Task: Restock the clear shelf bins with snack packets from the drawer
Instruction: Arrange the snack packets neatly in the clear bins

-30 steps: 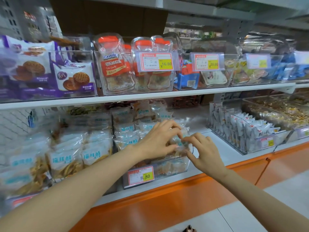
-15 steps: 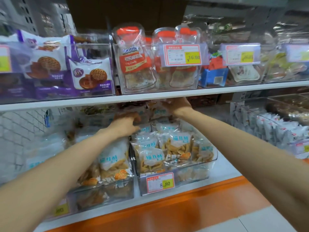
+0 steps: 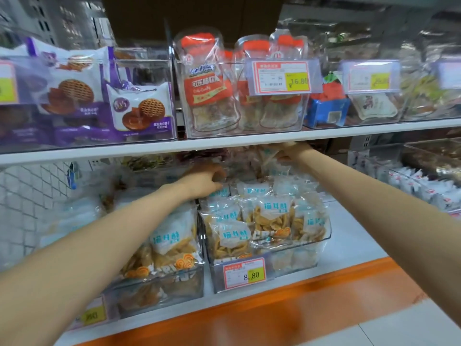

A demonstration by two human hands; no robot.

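A clear shelf bin (image 3: 324,242) on the lower shelf is packed with clear-and-white snack packets (image 3: 272,216) of golden crisps, standing upright. Both my arms reach deep over it, under the upper shelf. My right hand (image 3: 293,151) is at the back of the bin, its fingers pinching the top of a snack packet (image 3: 268,156) there. My left hand (image 3: 205,179) is further left, fingers curled down onto the rear packets; whether it holds one is hidden. No drawer is in view.
A second clear bin (image 3: 159,292) of the same packets stands to the left. An 8.80 price tag (image 3: 244,273) hangs on the front. The white upper shelf edge (image 3: 224,143) runs just above my hands. A bin of white packets (image 3: 424,187) stands right.
My hands moved from the bin's front, fingers together, to its back under the upper shelf. The view shifted closer and to the left.
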